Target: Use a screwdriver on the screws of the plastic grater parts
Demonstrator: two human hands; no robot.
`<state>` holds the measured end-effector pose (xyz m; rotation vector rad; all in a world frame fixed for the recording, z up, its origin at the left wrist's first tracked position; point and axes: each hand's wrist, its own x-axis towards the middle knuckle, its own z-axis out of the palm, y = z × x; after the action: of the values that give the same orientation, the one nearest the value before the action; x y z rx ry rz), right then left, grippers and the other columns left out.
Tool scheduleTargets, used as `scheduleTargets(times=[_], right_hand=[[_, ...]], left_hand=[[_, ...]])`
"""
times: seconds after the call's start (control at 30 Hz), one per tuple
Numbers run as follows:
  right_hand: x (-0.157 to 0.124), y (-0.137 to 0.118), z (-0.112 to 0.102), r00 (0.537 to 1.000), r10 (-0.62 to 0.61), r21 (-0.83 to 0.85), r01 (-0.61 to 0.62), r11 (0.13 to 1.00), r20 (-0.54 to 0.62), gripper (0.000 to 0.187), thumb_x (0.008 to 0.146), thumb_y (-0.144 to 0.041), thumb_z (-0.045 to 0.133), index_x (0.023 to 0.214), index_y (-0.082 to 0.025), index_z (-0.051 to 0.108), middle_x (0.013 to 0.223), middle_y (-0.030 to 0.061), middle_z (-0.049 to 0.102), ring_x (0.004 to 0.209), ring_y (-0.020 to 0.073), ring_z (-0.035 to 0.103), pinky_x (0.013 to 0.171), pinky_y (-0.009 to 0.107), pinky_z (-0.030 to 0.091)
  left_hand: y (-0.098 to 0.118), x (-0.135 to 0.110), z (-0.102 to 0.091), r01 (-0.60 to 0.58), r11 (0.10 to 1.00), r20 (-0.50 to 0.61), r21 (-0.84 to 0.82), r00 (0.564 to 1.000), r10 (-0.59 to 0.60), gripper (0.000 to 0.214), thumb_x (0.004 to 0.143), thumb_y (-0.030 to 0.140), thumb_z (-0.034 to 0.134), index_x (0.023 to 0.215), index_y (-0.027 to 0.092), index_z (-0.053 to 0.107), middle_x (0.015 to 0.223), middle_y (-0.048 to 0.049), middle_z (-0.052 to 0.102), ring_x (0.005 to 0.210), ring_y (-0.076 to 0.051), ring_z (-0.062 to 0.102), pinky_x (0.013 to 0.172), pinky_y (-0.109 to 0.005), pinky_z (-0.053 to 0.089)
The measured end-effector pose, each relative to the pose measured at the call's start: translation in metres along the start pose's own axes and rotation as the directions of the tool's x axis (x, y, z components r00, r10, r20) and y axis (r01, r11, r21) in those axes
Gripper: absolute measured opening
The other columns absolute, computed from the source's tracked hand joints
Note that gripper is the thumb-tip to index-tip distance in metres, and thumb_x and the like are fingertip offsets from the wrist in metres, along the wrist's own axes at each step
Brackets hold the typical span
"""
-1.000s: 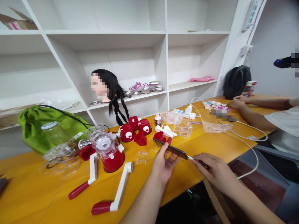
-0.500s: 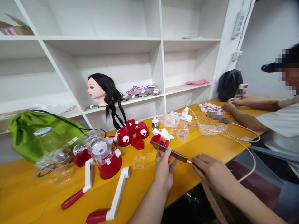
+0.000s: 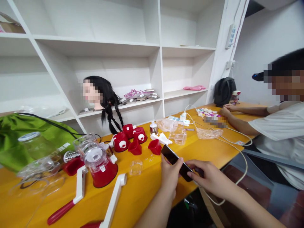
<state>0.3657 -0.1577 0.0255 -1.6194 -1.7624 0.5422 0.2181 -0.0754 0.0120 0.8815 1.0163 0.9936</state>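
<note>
My left hand [image 3: 171, 172] is wrapped around a black smartphone [image 3: 169, 155], its thumb lying across the screen side. The phone is tilted, its near end pointing down to the right. My right hand [image 3: 205, 177] grips that near end, with the thumb on the front and the fingers curled behind the edge. A white charging cable [image 3: 217, 204] hangs in a loop below the right hand; its end at the phone is hidden. Left of the phone stand a red cup-like feeder part [image 3: 155, 147] and a small clear plastic piece [image 3: 136, 167].
A red-based rotary grater [image 3: 104, 171], a white crank with a red handle [image 3: 79, 186] and a green bag [image 3: 11, 133] occupy the left. Clear plastic parts [image 3: 178, 134] and a power strip [image 3: 175, 119] lie behind. At right sits another person [image 3: 277, 126], arms on the table.
The phone has turned to show its screen. My right hand has moved from the cable plug onto the phone's near end, and the cable now hangs lower. The view has shifted slightly right.
</note>
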Motion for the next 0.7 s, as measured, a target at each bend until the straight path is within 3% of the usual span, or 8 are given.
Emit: scheduleTargets(times=[0.13, 0.27, 0.33, 0.43, 0.5, 0.7], right_hand=[[0.002, 0.012, 0.0, 0.998, 0.052, 0.073, -0.049, 0.996, -0.04, 0.028, 0.095, -0.033, 0.055, 0.112, -0.02, 0.073, 0.095, 0.0052, 0.077, 0.086, 0.0226, 0.07, 0.082, 0.034, 0.052], [0.002, 0.031, -0.008, 0.993, 0.106, 0.194, -0.094, 0.976, -0.054, 0.029, 0.093, -0.04, 0.059, 0.106, -0.018, 0.072, 0.094, 0.0051, 0.075, 0.085, 0.0208, 0.066, 0.08, 0.033, 0.05], [0.002, 0.041, -0.012, 0.988, 0.156, 0.289, -0.144, 0.947, -0.019, 0.034, 0.091, -0.047, 0.063, 0.106, -0.018, 0.072, 0.086, 0.003, 0.071, 0.075, 0.0174, 0.062, 0.071, 0.03, 0.049], [0.002, 0.056, -0.015, 0.949, 0.308, 0.437, -0.304, 0.846, 0.063, 0.048, 0.085, -0.059, 0.068, 0.111, -0.018, 0.071, 0.07, -0.0024, 0.06, 0.054, 0.0096, 0.045, 0.05, 0.023, 0.035], [0.002, 0.066, -0.016, 0.913, 0.394, 0.495, -0.392, 0.776, 0.106, 0.058, 0.08, -0.064, 0.071, 0.115, -0.018, 0.07, 0.067, -0.0046, 0.053, 0.051, 0.0072, 0.036, 0.045, 0.021, 0.025], [-0.003, 0.091, -0.029, 0.881, 0.458, 0.454, -0.459, 0.764, 0.12, 0.07, 0.077, -0.068, 0.071, 0.122, -0.015, 0.069, 0.061, -0.0072, 0.042, 0.051, 0.0071, 0.032, 0.043, 0.019, 0.021]], left_hand=[[-0.003, -0.003, 0.002, 0.021, 1.0, 0.038, 0.015, 0.999, -0.021, 0.088, 0.071, 0.037, 0.087, 0.147, 0.028, 0.043, 0.106, -0.0085, 0.064, 0.088, -0.025, 0.07, 0.063, -0.029, 0.056], [-0.003, -0.006, -0.007, 0.058, 0.998, 0.148, -0.04, 0.988, -0.052, 0.063, 0.087, 0.044, 0.07, 0.145, 0.032, 0.047, 0.118, -0.0087, 0.065, 0.098, -0.023, 0.066, 0.073, -0.029, 0.057], [-0.004, -0.005, -0.009, 0.093, 0.993, 0.188, -0.067, 0.979, -0.079, 0.052, 0.091, 0.042, 0.064, 0.14, 0.032, 0.051, 0.125, -0.0081, 0.065, 0.098, -0.022, 0.065, 0.077, -0.031, 0.058], [-0.008, -0.002, -0.008, 0.17, 0.978, 0.207, -0.119, 0.968, -0.143, 0.052, 0.093, 0.037, 0.059, 0.144, 0.028, 0.047, 0.126, -0.0101, 0.065, 0.094, -0.021, 0.066, 0.08, -0.036, 0.059], [-0.01, 0.001, -0.005, 0.214, 0.966, 0.203, -0.147, 0.962, -0.182, 0.059, 0.094, 0.035, 0.058, 0.149, 0.026, 0.039, 0.126, -0.0124, 0.065, 0.092, -0.021, 0.067, 0.082, -0.038, 0.059], [-0.016, 0.004, 0.01, 0.284, 0.944, 0.219, -0.165, 0.944, -0.246, 0.071, 0.091, 0.033, 0.061, 0.155, 0.02, 0.032, 0.131, -0.0187, 0.065, 0.098, -0.025, 0.071, 0.09, -0.04, 0.056]])
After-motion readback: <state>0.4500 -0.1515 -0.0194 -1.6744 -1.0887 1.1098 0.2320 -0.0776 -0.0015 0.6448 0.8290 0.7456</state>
